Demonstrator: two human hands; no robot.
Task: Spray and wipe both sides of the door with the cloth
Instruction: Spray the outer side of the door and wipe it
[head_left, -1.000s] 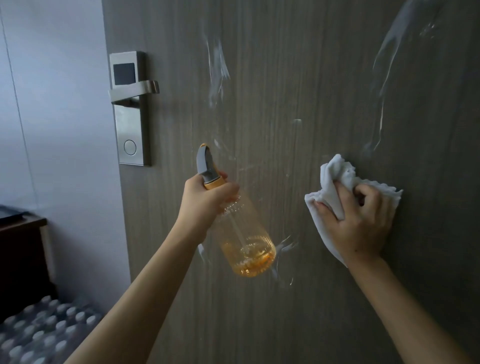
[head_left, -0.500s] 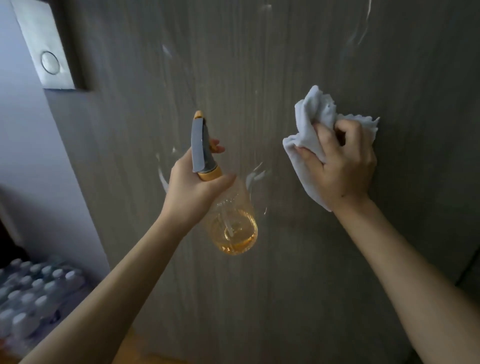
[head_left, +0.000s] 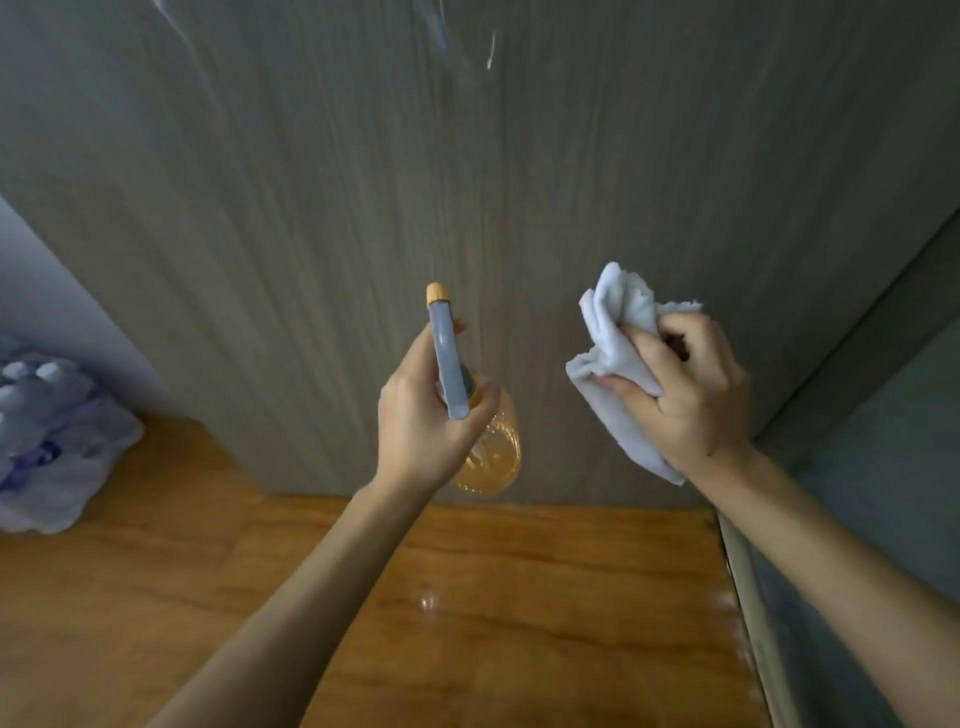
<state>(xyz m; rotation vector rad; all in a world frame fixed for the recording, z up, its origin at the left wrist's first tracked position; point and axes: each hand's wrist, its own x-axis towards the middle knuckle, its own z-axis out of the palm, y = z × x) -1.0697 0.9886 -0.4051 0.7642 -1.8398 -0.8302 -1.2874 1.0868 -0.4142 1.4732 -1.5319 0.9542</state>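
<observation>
The left hand (head_left: 421, 415) has its grip curled round the spray bottle (head_left: 485, 447) (amber, grey-headed); the right hand (head_left: 685, 384) clutches the bunched cloth (head_left: 613, 332) near the door (head_left: 363, 182), low above the floor.

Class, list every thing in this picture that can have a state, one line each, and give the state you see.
spray bottle: held by its neck, part full of amber liquid
left hand: grips the spray bottle
cloth: bunched up in a grip
right hand: grips the cloth
door: wet streaks near the top
pack of water bottles: wrapped, on the floor
</observation>
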